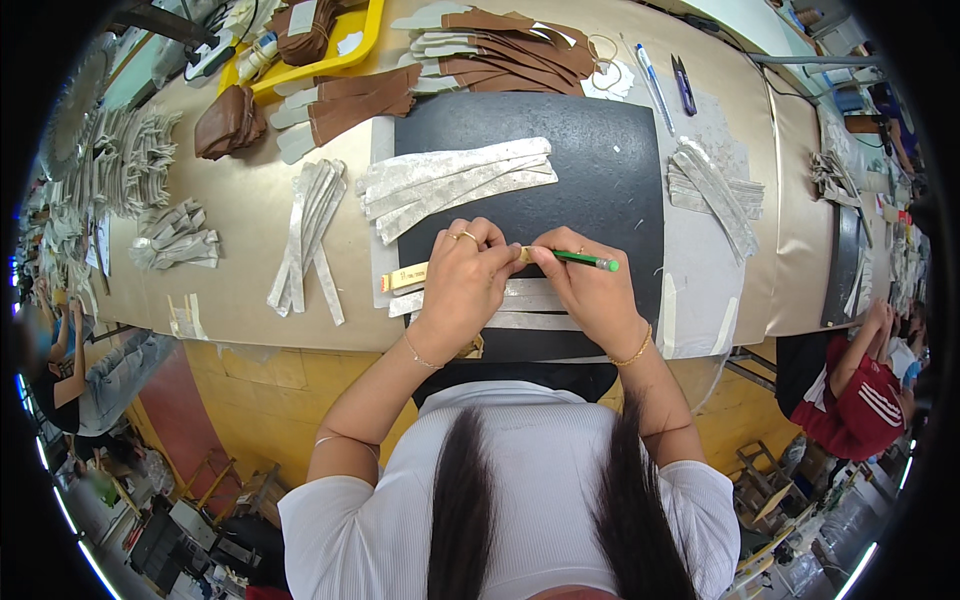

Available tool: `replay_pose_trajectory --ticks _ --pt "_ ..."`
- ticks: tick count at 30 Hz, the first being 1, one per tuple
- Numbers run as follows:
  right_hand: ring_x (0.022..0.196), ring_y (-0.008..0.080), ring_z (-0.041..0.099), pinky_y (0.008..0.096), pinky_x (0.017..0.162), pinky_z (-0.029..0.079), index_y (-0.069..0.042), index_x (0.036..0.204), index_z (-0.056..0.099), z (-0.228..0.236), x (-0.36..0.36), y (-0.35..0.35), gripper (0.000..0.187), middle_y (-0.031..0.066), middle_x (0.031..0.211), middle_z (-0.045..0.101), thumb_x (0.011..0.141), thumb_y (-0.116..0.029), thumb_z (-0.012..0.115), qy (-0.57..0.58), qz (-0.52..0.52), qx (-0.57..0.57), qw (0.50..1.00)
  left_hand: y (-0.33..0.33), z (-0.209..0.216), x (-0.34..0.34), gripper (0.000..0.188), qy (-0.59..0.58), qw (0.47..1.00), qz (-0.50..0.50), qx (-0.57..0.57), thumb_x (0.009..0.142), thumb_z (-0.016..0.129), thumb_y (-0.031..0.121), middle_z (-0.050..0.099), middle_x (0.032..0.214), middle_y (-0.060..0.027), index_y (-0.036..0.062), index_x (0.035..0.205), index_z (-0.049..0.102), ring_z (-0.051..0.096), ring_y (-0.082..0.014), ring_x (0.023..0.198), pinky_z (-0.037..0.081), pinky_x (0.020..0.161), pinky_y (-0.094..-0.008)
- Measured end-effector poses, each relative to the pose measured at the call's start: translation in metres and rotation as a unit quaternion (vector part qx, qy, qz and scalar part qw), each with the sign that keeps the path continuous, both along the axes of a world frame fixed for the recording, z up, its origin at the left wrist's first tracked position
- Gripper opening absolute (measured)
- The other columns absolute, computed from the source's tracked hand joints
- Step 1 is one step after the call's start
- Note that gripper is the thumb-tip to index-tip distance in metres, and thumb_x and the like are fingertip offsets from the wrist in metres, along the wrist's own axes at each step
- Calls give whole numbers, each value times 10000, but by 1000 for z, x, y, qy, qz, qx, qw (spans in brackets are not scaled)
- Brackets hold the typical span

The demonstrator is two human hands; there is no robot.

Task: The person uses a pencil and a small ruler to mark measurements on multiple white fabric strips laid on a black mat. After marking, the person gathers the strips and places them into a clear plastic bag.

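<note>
Left hand [465,275] closed over flat pale-yellow strip [408,277] above black rectangular mat [600,140]; right hand [592,285] pinches slim green pencil [585,259], fingers nearly together. Beyond, I see shallow yellow plastic tray [374,32] (upper left, cut off by view) holding brown leather-like bundle [308,46], white scrap [350,43].

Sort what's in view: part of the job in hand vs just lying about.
Likely in the job:
green pencil, in right hand
yellow strip, under left hand
grey strips
black mat

Apparently just lying about:
pen
snips
brown pieces
yellow tray
</note>
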State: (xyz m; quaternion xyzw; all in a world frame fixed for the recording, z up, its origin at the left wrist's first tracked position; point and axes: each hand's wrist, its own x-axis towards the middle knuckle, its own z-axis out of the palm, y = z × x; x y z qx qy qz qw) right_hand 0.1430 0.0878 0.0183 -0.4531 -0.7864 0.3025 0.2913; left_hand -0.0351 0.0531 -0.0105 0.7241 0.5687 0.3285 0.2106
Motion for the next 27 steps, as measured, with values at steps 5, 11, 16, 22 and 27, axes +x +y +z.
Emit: replay_pose_trajectory --ticks 5,11,16,22,27 --pt "575 244 644 315 532 498 -92 863 670 1 0 0 184 17 799 692 980 -234 675 -37 3 13 999 0 0 0 88 -3 1000 0 -12 793 800 101 590 878 -48 56 859 764 557 -246 847 438 772 -375" --pt "732 284 684 337 664 531 -6 966 688 7 1 8 152 97 899 714 1007 -146 642 77 -15 -40 996 -1 1 -1 107 -7 1000 1 -30 788 807 108 600 893 -48 48 868 767 560 -251 867 441 796 -378" --pt "830 315 649 397 738 522 -50 1034 702 -3 7 54 134 122 909 698 908 -88 730 23 -21 114 993 -6 10 -6 145 -11 996 -36 -86 790 811 133 629 922 -48 48 902 780 564 -247 915 433 839 -384" --pt "913 302 562 424 811 438 -127 1052 724 -25 -7 102 225 71 917 587 868 -246 775 -120 -34 111 986 -9 15 -10 148 -57 990 -38 -125 818 783 141 637 950 -73 37 921 762 588 -271 958 453 875 -396" --pt "909 300 571 420 817 429 -133 1070 739 -29 -9 102 263 83 894 576 862 -287 785 -123 -9 98 988 -10 23 -32 191 -151 973 40 -172 824 811 81 676 996 -98 -16 979 759 663 -205 880 542 769 -318"
